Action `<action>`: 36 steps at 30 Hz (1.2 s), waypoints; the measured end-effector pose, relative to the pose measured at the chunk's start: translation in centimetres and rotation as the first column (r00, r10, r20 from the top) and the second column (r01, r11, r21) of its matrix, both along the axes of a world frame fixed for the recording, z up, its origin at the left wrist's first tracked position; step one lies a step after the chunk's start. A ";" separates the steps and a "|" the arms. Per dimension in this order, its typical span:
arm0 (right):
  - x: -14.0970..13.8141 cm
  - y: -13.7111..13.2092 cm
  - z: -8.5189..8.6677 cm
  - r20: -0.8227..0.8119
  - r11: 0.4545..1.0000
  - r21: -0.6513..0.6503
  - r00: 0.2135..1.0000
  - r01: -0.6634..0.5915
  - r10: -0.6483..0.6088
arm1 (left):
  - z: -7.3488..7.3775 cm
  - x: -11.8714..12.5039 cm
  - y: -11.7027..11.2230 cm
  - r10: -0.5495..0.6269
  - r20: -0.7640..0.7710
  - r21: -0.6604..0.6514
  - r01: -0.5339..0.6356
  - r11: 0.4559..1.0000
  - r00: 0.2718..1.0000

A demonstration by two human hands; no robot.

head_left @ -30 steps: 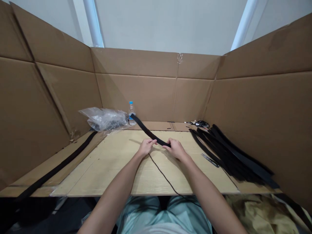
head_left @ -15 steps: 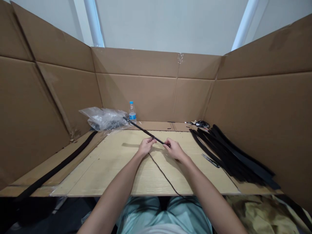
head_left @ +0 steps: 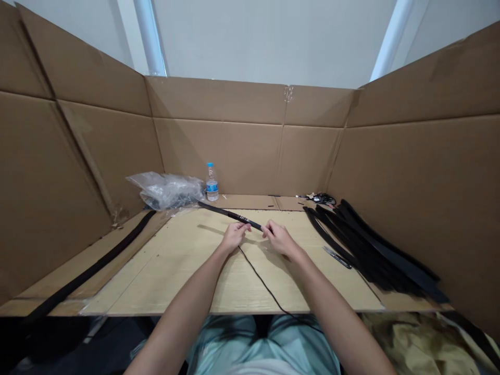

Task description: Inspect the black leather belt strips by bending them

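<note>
A long black strap (head_left: pixel 230 213) runs edge-on from the plastic bag towards my hands, its near end between them. My left hand (head_left: pixel 234 235) pinches it with the fingertips, and my right hand (head_left: pixel 279 239) holds it at the near end. Both hands rest just above a pale wood-grain board (head_left: pixel 187 271). A thin black cord (head_left: pixel 263 284) lies on the board beneath my hands and runs towards my lap.
Cardboard walls (head_left: pixel 219 151) stand behind and beside the board. At the back are a crumpled plastic bag (head_left: pixel 166 190) and a water bottle (head_left: pixel 211 182). On the right lie a pile of black straps (head_left: pixel 375 250), a small metal cutter (head_left: pixel 337 257) and tangled cables (head_left: pixel 322 198). Another black strap (head_left: pixel 94 268) lies on the left.
The strap has swung from a steep, flat-faced slant to a lower, edge-on line, its far end now moved down and left near the bag. My hands have barely moved.
</note>
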State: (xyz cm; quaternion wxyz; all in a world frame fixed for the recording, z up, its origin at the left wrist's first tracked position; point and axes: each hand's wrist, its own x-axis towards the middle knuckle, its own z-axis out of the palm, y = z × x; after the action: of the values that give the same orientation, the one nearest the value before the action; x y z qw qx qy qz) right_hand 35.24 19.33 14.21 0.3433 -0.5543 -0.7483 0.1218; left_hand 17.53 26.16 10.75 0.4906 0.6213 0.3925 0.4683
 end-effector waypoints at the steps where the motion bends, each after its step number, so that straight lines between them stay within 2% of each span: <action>1: 0.0 0.0 0.0 -0.010 1.000 -0.009 1.000 -0.009 0.009 | 0.1 0.0 0.0 -0.010 0.006 0.003 0.010 1.000 1.000; 5: 0.1 0.3 -0.2 -0.024 0.998 -0.045 0.999 0.036 -0.037 | 0.5 0.2 -0.2 -0.076 0.061 0.022 0.075 0.997 0.995; 12: -0.1 0.1 0.2 0.104 0.997 -0.049 0.993 0.059 -0.053 | 0.1 -0.1 -0.2 -0.046 -0.012 -0.041 0.045 0.998 0.999; 17: 0.0 0.0 0.2 0.167 0.987 -0.083 0.978 0.139 -0.124 | -0.2 0.0 0.0 -0.036 -0.063 0.017 0.037 0.999 0.997; 21: -0.1 -0.1 0.3 0.237 0.980 -0.071 0.958 0.184 -0.163 | -0.1 0.0 0.0 -0.067 -0.107 0.057 0.073 0.996 0.992; 23: -0.1 -0.1 0.5 0.206 0.984 -0.081 0.968 0.160 -0.140 | -0.2 0.0 0.0 -0.068 -0.127 0.076 0.078 0.994 0.990; 25: -0.1 -0.1 0.6 0.113 0.992 -0.097 0.991 0.085 -0.074 | -0.3 0.0 0.2 -0.046 -0.135 0.092 0.059 0.994 0.990; 27: -0.1 -0.1 0.5 0.026 0.994 -0.106 0.999 0.024 -0.021 | -0.3 0.0 0.3 -0.025 -0.112 0.102 0.037 0.994 0.993; 29: 0.0 -0.1 0.4 -0.011 0.994 -0.106 1.000 0.016 -0.018 | -0.2 0.1 0.3 -0.032 -0.066 0.086 0.037 0.996 0.997; 33: -0.3 0.1 -0.1 0.002 0.995 -0.084 0.998 0.057 -0.057 | 0.0 0.2 0.2 -0.073 -0.003 0.015 0.073 0.997 0.997; 36: -0.5 0.3 -0.2 0.063 0.995 -0.094 0.997 0.045 -0.039 | -0.2 0.1 0.3 -0.013 -0.033 0.001 0.013 1.000 0.999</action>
State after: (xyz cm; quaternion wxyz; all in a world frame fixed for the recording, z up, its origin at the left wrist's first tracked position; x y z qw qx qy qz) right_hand 34.70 19.59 14.00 0.2958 -0.5892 -0.7400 0.1332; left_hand 17.59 26.44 10.57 0.4868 0.6318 0.3960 0.4551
